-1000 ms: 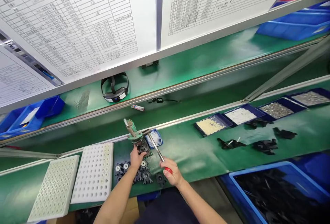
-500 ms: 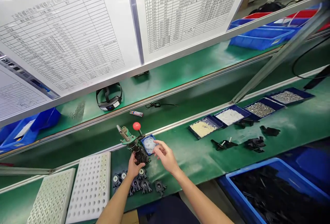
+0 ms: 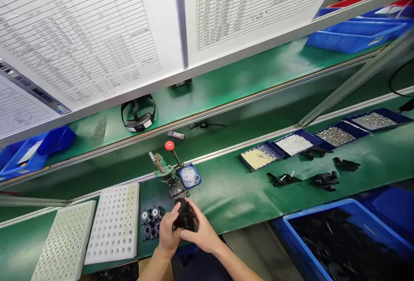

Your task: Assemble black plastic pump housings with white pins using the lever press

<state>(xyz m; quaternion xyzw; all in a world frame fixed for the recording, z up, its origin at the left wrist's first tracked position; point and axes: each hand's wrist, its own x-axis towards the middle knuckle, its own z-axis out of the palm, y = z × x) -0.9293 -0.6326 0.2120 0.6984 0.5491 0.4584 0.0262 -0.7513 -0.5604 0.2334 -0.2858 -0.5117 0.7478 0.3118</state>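
Observation:
Both my hands hold one black plastic part [image 3: 185, 218] just in front of the small green hand press [image 3: 166, 173]. My left hand [image 3: 168, 233] grips the part from the left and my right hand [image 3: 200, 231] wraps it from the right, fingers curled. The press lever with its red knob [image 3: 169, 145] stands raised. Several similar black parts with white centres [image 3: 149, 223] lie on the green table left of my hands.
Two white foam trays with holes [image 3: 113, 225] lie at the left. A small blue tray of white rings [image 3: 190, 176] sits beside the press. Blue trays of small parts [image 3: 293, 144] and loose black parts [image 3: 323, 180] lie at the right; a blue bin [image 3: 343, 238] stands below.
My right hand let go of the press lever, which swung up. The black part came off the press, and both hands now hold it nearer to me.

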